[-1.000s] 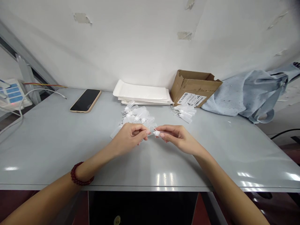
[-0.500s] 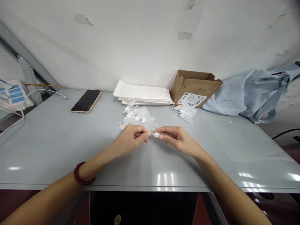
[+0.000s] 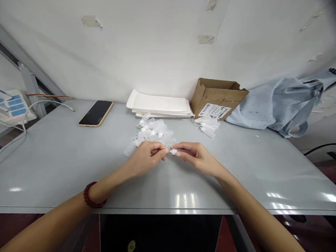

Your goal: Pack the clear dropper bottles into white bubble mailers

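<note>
My left hand (image 3: 147, 157) and my right hand (image 3: 195, 155) meet over the middle of the grey table (image 3: 65, 157), fingertips pinched together. Between them is a small white plastic cap (image 3: 173, 151), gripped by my right fingers, with a small clear piece at my left fingertips. Just behind my hands lies a pile of small clear plastic bottles (image 3: 152, 131). A second, smaller bunch of bottles (image 3: 207, 126) lies to the right, near the box. A dark red bead bracelet (image 3: 90, 196) is on my left wrist.
A phone (image 3: 96, 112) lies face up at the back left. A stack of white sheets (image 3: 160, 105) and an open cardboard box (image 3: 217, 98) stand against the wall. A blue cloth bag (image 3: 283, 105) lies at the right. Cables and a device (image 3: 15, 108) are at far left.
My two hands have drawn slightly closer together and a little nearer to me, still pinching the small white cap. Nothing else on the table has moved.
</note>
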The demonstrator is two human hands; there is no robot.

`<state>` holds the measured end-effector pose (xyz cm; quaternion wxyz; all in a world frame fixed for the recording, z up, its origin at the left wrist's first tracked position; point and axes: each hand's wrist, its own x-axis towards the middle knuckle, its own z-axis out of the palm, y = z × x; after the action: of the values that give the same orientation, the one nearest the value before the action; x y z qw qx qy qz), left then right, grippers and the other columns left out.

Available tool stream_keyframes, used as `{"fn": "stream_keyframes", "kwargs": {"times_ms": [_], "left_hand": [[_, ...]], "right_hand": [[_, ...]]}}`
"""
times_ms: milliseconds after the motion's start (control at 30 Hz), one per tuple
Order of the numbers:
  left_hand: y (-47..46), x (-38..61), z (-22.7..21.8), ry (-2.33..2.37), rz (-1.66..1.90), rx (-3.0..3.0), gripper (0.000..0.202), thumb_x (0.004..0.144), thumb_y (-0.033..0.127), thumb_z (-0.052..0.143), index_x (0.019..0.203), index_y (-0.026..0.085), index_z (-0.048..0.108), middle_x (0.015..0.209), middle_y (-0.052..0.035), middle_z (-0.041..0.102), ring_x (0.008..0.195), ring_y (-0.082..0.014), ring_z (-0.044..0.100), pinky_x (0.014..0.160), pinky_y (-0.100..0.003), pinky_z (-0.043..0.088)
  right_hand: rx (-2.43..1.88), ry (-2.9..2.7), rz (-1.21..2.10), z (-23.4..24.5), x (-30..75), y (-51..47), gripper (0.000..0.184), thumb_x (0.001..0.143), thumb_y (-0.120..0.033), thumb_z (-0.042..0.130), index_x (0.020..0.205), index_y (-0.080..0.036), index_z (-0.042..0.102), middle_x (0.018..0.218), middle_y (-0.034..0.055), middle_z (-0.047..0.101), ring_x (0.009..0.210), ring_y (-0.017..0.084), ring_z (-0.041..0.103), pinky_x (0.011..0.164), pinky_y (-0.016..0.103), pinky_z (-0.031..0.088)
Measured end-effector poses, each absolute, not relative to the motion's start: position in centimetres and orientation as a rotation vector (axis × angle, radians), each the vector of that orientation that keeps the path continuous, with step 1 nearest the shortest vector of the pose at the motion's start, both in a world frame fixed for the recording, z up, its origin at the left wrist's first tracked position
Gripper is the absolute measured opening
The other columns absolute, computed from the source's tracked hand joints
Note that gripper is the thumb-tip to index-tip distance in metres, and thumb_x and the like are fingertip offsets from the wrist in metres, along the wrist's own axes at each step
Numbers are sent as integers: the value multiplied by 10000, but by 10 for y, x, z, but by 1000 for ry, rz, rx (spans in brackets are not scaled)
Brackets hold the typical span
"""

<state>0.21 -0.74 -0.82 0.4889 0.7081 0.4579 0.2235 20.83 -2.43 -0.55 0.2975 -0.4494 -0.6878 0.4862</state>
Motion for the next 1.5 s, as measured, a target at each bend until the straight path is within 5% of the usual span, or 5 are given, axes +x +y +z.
{"fn": "stream_keyframes", "kwargs": {"times_ms": [667, 833, 1500], "left_hand": [[-1, -5, 5, 1130, 625, 1728, 330, 872, 392, 507, 697, 149, 645, 537, 21, 524, 541, -103, 514, 533, -199, 418], [-3, -2, 8, 1117, 626, 1708, 272, 840, 372, 543, 723, 149, 645, 647, -5, 614, 523, -93, 499, 508, -199, 411], [-5, 0, 2, 1062, 560, 1651, 217, 836, 314, 571, 726, 141, 641, 638, 13, 587, 523, -72, 463, 512, -191, 389]], "right_hand": [[-1185, -1738, 1292, -3, 212, -21, 313, 846, -411, 602, 1048, -184, 675, 945, 53, 686, 699, 131, 542, 672, 296, 466], [-1158, -1754, 1307, -3, 211, -21, 297, 850, -405, 597, 1042, -190, 670, 968, 55, 689, 768, 148, 582, 690, 295, 475], [-1142, -1751, 1349, -5, 207, -25, 220, 850, -328, 605, 1000, -188, 681, 976, 43, 702, 823, 156, 624, 719, 290, 486]]}}
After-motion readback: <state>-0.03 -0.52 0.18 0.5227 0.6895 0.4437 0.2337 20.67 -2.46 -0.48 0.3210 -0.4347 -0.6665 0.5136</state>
